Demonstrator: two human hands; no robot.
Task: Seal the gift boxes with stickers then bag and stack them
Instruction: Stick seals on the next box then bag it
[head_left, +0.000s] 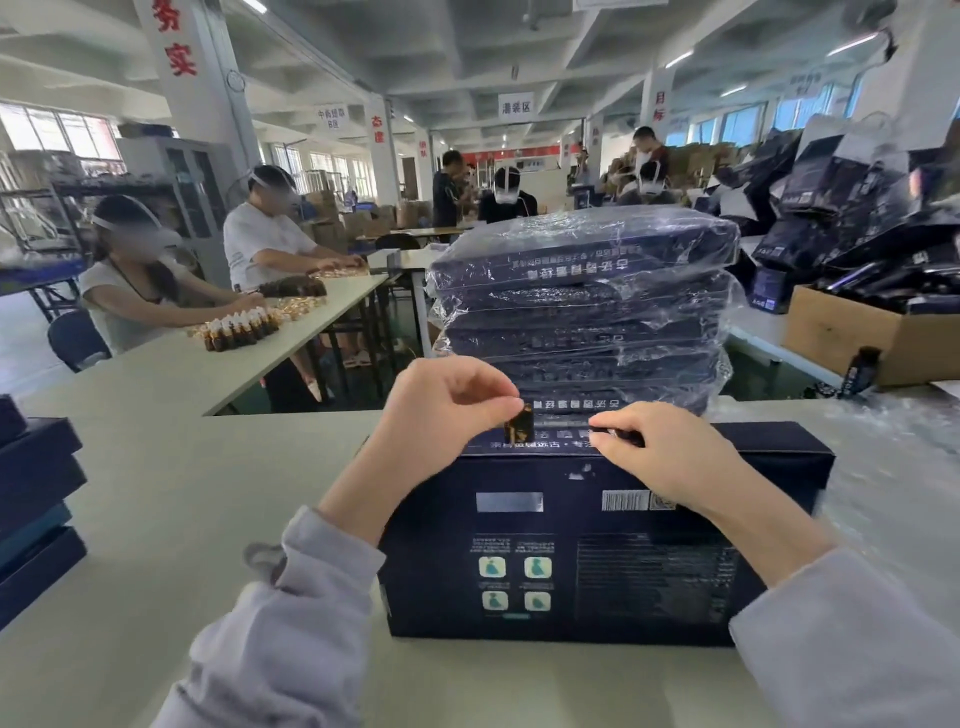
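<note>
Pinching a small dark-and-gold sticker (519, 425) at the far edge of the gift box (571, 571), the left hand (441, 410) holds it between thumb and fingertips; the right hand (670, 457) pinches a dark strip (621, 435) just beside it, its nature unclear; the box lies flat on the desk (182, 493), before the bagged stack (582, 291); the sticker may land crooked or creased off the flap seam if either hand pulls unevenly, I judge.

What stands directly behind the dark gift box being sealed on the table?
A stack of bagged boxes stands behind the gift box. Its lowest boxes are covered by the gift box, the left hand pinching a sticker, and the right hand pinching a dark strip.
</note>
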